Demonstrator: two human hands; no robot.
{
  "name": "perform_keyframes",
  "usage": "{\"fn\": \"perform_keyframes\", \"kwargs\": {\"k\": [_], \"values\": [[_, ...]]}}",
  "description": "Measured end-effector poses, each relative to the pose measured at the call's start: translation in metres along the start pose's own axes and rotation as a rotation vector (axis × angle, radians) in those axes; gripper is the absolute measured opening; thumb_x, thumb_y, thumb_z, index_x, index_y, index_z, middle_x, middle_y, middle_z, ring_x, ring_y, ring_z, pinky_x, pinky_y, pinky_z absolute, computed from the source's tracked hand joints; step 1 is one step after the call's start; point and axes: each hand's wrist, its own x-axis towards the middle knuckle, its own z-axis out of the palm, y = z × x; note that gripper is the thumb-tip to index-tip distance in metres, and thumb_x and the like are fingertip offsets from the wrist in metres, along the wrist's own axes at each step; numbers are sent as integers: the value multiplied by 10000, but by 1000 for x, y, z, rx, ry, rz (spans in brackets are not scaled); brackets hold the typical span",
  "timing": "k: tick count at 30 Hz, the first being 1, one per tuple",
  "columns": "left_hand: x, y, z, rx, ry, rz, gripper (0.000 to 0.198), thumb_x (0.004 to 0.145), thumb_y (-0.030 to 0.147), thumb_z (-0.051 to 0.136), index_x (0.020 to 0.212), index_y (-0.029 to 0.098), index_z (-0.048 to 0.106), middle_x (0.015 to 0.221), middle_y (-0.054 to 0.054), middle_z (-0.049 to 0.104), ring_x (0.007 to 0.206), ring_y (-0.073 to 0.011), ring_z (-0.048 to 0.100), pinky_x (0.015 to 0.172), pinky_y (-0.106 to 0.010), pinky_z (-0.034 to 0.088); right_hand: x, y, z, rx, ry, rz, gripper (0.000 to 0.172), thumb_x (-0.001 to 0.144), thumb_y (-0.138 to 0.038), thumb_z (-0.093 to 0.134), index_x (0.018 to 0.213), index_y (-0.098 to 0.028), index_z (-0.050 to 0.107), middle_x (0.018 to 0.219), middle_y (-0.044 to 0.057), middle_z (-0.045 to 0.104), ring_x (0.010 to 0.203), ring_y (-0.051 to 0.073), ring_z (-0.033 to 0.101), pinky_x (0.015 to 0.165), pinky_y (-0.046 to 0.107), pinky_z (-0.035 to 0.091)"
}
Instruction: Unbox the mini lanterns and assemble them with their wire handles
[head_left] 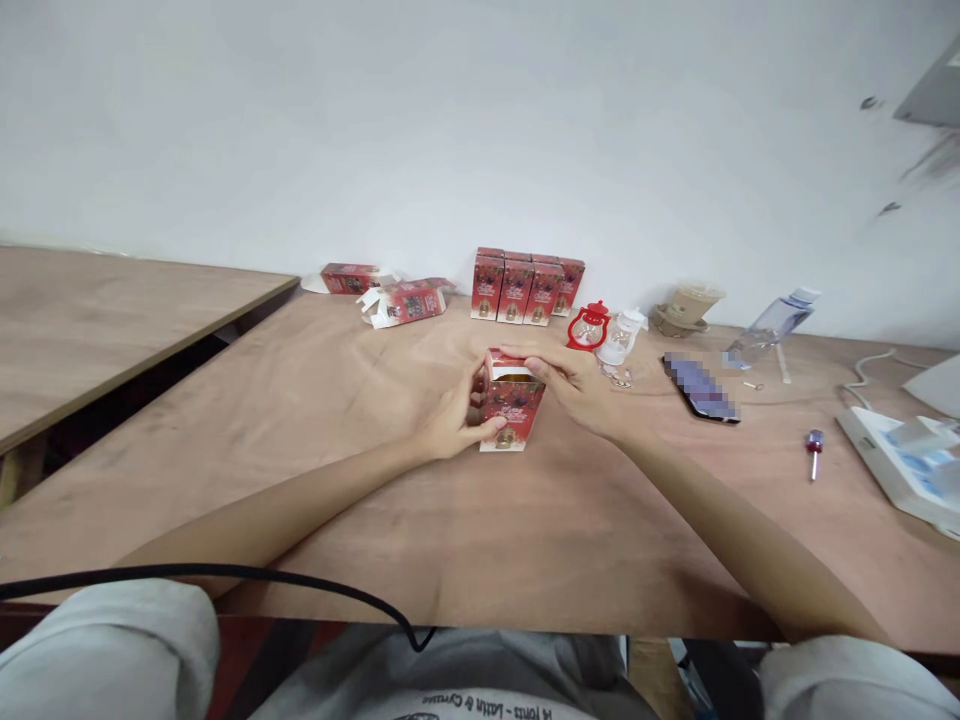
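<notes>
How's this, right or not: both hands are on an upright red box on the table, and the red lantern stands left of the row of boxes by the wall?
Not quite. The head view shows the red lantern right of the row of boxes, not left. The left hand and right hand are on the upright red box on the table.

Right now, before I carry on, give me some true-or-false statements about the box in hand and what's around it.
1. The left hand and right hand are both on the upright red cardboard box. True.
2. That box's top is shut. False: it is open.
3. Four red boxes stand in a row by the wall. True.
4. The small red lantern is inside a box. False: it stands on the wooden table beside a white lantern.
5. The right hand holds the red-handled screwdriver. False: it lies on the table, apart.
</notes>
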Motion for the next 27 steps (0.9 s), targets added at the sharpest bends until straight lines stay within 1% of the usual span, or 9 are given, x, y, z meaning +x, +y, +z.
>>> {"fn": "perform_keyframes", "kwargs": {"k": [3, 6, 9, 12, 14, 19, 22, 25, 27], "values": [[0, 0, 0, 21, 12, 6, 818, 794, 386, 609, 1442, 226, 135, 1402, -162, 391, 1129, -291, 560, 887, -462, 524, -2, 0, -2, -60, -48, -59, 331, 942, -391, 395, 1144, -310, 644, 1178, 18, 663, 1212, 202, 536, 1058, 438, 395], [-1, 3, -1, 75, 19, 32, 800, 795, 370, 608, 1440, 220, 160, 1421, -157, 381, 1159, -305, 537, 922, -487, 501, -10, 5, -2, -178, -85, -159, 327, 918, -397, 452, 1194, -315, 605, 1289, 25, 591, 1257, 220, 489, 1100, 486, 330], [-2, 8, -2, 131, -1, 36, 752, 808, 388, 589, 1429, 201, 208, 1390, -145, 435, 1214, -321, 492, 971, -503, 464, -20, 8, 0, -313, -107, -196, 425, 857, -420, 559, 1262, -293, 542, 1392, 60, 486, 1292, 255, 439, 1092, 491, 339], [0, 11, -3, 183, -32, 1, 697, 837, 419, 542, 1413, 167, 239, 1392, -151, 434, 1268, -319, 441, 1029, -505, 410, -23, 7, 3, -402, -104, -154, 410, 880, -368, 522, 1271, -249, 501, 1399, 112, 452, 1274, 269, 450, 1048, 488, 389], [1, 12, -3, 231, -46, -11, 688, 841, 442, 531, 1399, 143, 260, 1408, -168, 409, 1278, -317, 427, 1054, -505, 376, -20, 5, 3, -421, -106, -114, 398, 876, -311, 516, 1262, -228, 472, 1361, 131, 471, 1247, 279, 468, 1023, 497, 406], [4, 7, -2, 427, -35, -16, 735, 839, 438, 527, 1423, 117, 217, 1407, -197, 395, 1297, -328, 395, 1062, -514, 340, 7, 10, -4, -456, -178, -15, 597, 758, -236, 638, 1299, -205, 388, 1233, 136, 498, 1180, 315, 486, 978, 501, 426], [3, 2, -1, 584, -75, -79, 730, 844, 415, 499, 1422, 68, 221, 1377, -228, 418, 1278, -347, 408, 1046, -521, 345, 31, 24, -26, -535, -203, 3, 653, 739, -239, 658, 1327, -203, 377, 1206, 139, 450, 1144, 329, 497, 974, 504, 422], [3, 2, 0, 722, -195, -169, 708, 852, 388, 462, 1411, 11, 244, 1363, -253, 428, 1271, -351, 414, 1044, -512, 344, 57, 45, -70, -632, -59, 47, 786, 696, -313, 716, 1365, -169, 329, 1260, 164, 367, 1141, 357, 486, 1002, 531, 389], [4, 5, 0, 785, -279, -165, 641, 871, 368, 421, 1393, 16, 306, 1391, -240, 407, 1297, -339, 384, 1059, -492, 329, 75, 61, -103, -711, 71, 92, 836, 664, -350, 739, 1361, -156, 319, 1300, 169, 321, 1141, 371, 478, 979, 553, 393]]}}
